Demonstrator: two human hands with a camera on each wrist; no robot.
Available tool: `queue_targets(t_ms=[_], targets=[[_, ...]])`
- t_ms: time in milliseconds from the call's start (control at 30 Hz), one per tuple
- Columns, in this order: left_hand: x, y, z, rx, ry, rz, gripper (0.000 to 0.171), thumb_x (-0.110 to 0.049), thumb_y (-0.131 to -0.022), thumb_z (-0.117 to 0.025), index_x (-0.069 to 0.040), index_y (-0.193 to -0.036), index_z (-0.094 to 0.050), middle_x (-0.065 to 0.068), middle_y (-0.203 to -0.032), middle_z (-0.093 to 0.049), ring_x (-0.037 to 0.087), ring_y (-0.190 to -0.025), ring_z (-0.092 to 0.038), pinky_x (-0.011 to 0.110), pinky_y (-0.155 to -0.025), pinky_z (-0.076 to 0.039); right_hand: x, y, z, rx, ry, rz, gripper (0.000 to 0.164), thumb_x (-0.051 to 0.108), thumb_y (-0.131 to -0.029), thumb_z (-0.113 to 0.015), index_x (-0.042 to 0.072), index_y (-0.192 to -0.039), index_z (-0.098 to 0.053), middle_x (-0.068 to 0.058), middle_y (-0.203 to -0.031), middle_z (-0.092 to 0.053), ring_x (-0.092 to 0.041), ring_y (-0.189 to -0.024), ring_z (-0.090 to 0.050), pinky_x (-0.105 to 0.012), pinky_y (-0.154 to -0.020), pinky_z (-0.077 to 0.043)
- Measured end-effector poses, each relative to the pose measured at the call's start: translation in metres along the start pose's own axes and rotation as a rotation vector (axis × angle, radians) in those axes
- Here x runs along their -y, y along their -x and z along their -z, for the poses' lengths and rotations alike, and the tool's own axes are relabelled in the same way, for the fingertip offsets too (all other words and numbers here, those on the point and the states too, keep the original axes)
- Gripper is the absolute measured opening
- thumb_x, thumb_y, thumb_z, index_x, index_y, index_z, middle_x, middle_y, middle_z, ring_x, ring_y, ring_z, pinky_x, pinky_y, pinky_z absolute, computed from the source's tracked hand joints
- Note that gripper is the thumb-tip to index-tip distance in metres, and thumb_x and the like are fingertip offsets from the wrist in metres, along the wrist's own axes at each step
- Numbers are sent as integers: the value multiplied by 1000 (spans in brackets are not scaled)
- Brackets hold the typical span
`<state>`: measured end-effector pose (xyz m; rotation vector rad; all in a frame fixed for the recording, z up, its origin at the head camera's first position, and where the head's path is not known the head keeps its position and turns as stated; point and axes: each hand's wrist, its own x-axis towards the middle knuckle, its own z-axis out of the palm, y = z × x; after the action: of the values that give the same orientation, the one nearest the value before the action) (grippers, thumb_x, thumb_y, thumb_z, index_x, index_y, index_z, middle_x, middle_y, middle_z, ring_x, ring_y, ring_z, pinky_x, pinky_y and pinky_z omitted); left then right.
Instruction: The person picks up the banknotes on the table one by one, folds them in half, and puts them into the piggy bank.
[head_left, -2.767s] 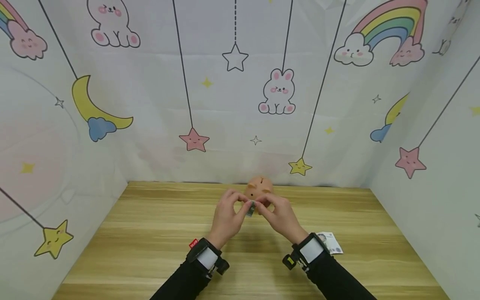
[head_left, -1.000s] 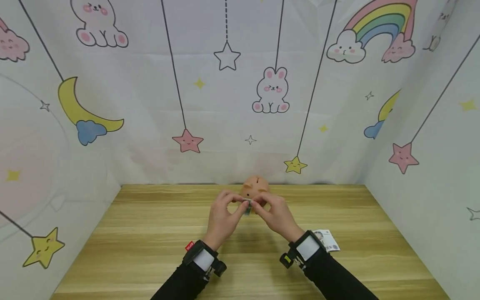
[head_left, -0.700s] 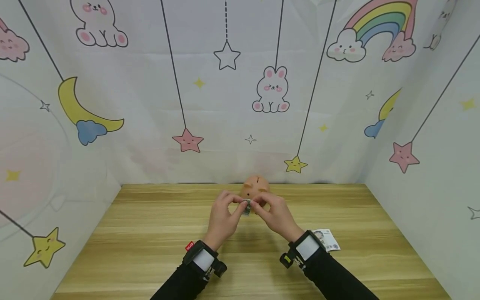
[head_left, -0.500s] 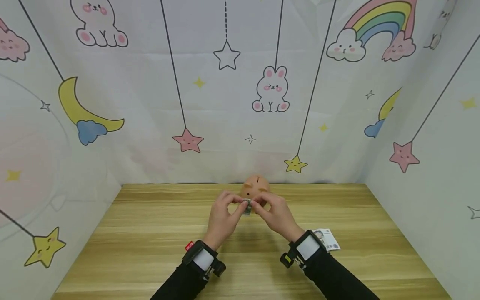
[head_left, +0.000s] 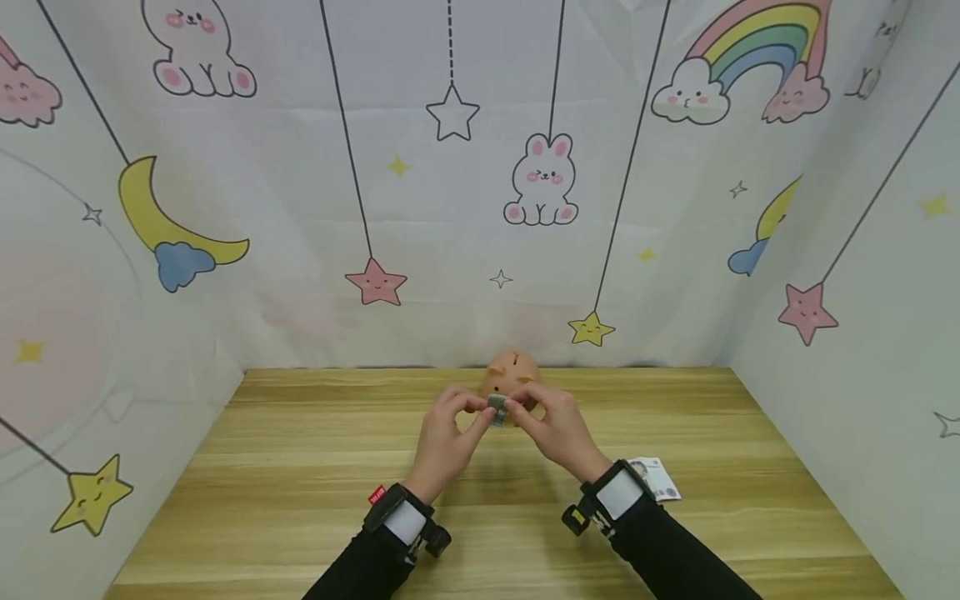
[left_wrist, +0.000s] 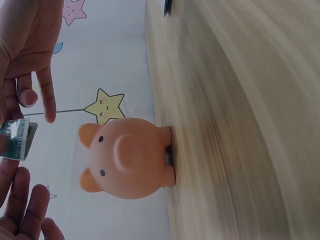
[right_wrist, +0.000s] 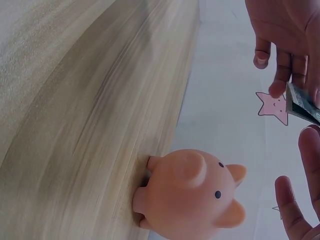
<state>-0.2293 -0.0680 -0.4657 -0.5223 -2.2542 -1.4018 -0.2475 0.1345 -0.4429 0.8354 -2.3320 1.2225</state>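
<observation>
In the head view, a small folded green banknote (head_left: 497,410) is held up between both hands. My left hand (head_left: 448,437) pinches its left side with thumb and index finger. My right hand (head_left: 557,429) pinches the right side the same way. Seen from the left wrist, the folded note (left_wrist: 19,139) shows layers lying one over another; from the right wrist, a gap opens between the note's (right_wrist: 300,104) layers. Just beyond the hands stands an orange piggy bank (head_left: 512,368) with a slot on top, its snout facing me (left_wrist: 132,156); the hands cover its lower part in the head view.
A pale banknote (head_left: 660,480) with a portrait lies on the wooden table (head_left: 300,442), partly behind the right wrist. A small red item (head_left: 377,495) shows beside the left wrist. A cartoon-printed curtain (head_left: 300,200) closes off the back and sides.
The folded note has turned and now shows a wider face between the fingers. My right fingertips have shifted slightly right. The piggy bank and the pale banknote stay in place.
</observation>
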Motion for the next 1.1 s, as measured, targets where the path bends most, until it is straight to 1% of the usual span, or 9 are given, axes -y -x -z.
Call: queue_targets(t_ms=[167, 367, 467, 567, 633, 733, 900, 1033, 1100], targets=[[3, 2, 0, 11, -1, 18, 5, -13, -97, -81, -9, -98, -78, 3, -103, -66, 22, -97, -65, 40, -86, -54, 0, 0, 2, -3, -29, -47, 3, 9, -102, -73, 10, -101, -76, -2, -84, -74, -9, -75, -67, -26, -65, -55], [4, 1, -2, 5, -16, -15, 6, -9, -97, -79, -6, -96, -75, 5, -100, -65, 23, -96, -66, 42, -86, -55, 1, -1, 3, -9, -55, -55, 4, 8, -103, -73, 10, -100, -76, -6, -84, -75, -11, -74, -67, -26, -63, -55], [5, 1, -4, -10, -63, -51, 7, -9, -97, -80, -6, -95, -74, 5, -100, -65, 22, -95, -66, 43, -85, -56, -1, 0, 2, -18, -55, -55, 5, 10, -103, -72, 9, -99, -75, -6, -83, -74, -10, -73, -67, -26, -63, -55], [5, 1, -6, -42, -155, -116, 8, -10, -96, -81, -6, -94, -74, 5, -99, -65, 24, -95, -65, 45, -84, -56, -3, 0, 0, -26, -57, -56, 6, 11, -103, -73, 8, -98, -74, -4, -83, -74, -9, -73, -66, -26, -63, -55], [4, 1, -7, -75, -237, -176, 10, -10, -95, -83, -7, -94, -73, 6, -99, -65, 25, -95, -65, 47, -84, -55, -4, -1, -1, -35, -56, -53, 6, 10, -102, -73, 8, -97, -74, 0, -83, -73, -9, -73, -66, -26, -62, -55], [2, 0, -8, -116, -361, -260, 11, -10, -93, -84, -9, -92, -73, 6, -99, -65, 27, -95, -65, 49, -84, -55, -4, -1, -2, -54, -65, -59, 5, 8, -101, -74, 10, -96, -74, -1, -83, -73, -9, -71, -66, -26, -60, -54], [-4, 0, -9, -151, -575, -405, 12, -11, -91, -86, -12, -92, -74, 5, -99, -65, 25, -92, -63, 42, -75, -52, -1, -2, -6, -93, -57, -45, 7, 8, -101, -75, 10, -94, -73, -2, -82, -73, -9, -71, -66, -27, -63, -55], [-6, -1, -9, -167, -741, -519, 7, -9, -96, -77, -11, -90, -74, 4, -96, -64, 25, -91, -63, 38, -71, -49, 0, -2, -6, -100, -19, -20, 6, 8, -100, -76, 11, -95, -74, 4, -83, -72, -9, -73, -66, -29, -66, -56], [-6, -1, -9, -169, -808, -567, 11, -9, -99, -69, -10, -89, -74, 5, -95, -63, 25, -91, -63, 38, -72, -49, 1, -2, -5, -97, 0, -4, 5, 9, -100, -76, 11, -96, -75, 5, -84, -72, -9, -74, -66, -31, -66, -57]])
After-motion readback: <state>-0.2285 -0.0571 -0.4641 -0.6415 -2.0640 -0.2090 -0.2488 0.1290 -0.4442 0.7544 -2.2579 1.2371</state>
